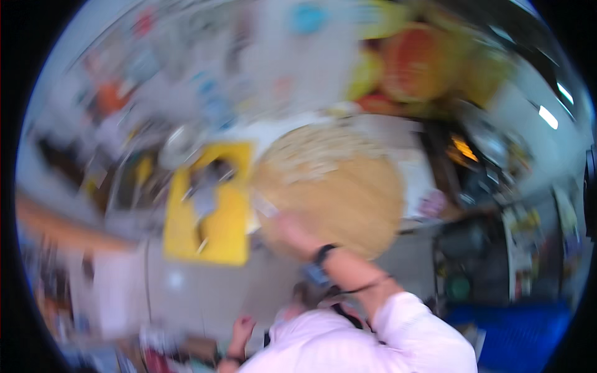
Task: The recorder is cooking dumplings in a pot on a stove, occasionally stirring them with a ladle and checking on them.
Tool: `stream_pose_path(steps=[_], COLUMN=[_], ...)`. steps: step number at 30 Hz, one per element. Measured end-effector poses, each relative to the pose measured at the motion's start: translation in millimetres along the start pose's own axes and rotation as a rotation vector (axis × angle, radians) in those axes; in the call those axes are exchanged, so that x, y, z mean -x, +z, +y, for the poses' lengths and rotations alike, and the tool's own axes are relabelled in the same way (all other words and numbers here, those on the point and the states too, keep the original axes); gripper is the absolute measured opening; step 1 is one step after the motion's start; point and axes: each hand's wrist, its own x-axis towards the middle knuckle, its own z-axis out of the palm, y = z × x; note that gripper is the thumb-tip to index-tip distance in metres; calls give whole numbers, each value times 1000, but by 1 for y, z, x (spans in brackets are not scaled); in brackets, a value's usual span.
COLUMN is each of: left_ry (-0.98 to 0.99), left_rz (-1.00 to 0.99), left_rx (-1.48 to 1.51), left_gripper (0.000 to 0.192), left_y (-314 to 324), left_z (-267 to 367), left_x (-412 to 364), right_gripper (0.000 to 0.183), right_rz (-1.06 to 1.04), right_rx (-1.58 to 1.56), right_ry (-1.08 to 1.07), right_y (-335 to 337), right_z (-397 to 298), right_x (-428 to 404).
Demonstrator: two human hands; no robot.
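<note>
Motion blur softens the whole view. My right hand (294, 231) reaches over the left front part of a round wooden board (359, 205). A small pale flat thing (265, 205) adjoins its fingertips; whether the fingers grip it is too blurred to tell. Many pale pieces (317, 149), perhaps dough, cover the far part of the board. My left hand (243, 328) hangs low near my body, its fingers curled and nothing visible in them. On a yellow cutting board (228, 245) to the left lies a broad grey blade (205, 198) with a brown handle (201, 231).
A pale bowl (179, 147) stands beyond the yellow board. Red and yellow bags (413, 65) fill the back right, and a dark stove-like unit (466, 158) with a bright orange patch is at the right. Lower right, a blue surface (513, 331) lies near shelving.
</note>
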Motion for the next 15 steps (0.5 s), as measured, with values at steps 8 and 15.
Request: stream_pose_path(steps=[8, 15], left_ry=[1439, 2112], left_rz=[628, 330], left_rx=[-57, -624], left_gripper=[59, 34], left_y=[-27, 115], left_z=[448, 798], left_x=[23, 15], right_gripper=[19, 28], right_rz=[-69, 440], right_rx=[-87, -205], right_ry=[298, 738], right_y=[-79, -283], right_z=[11, -65], right_x=[12, 301])
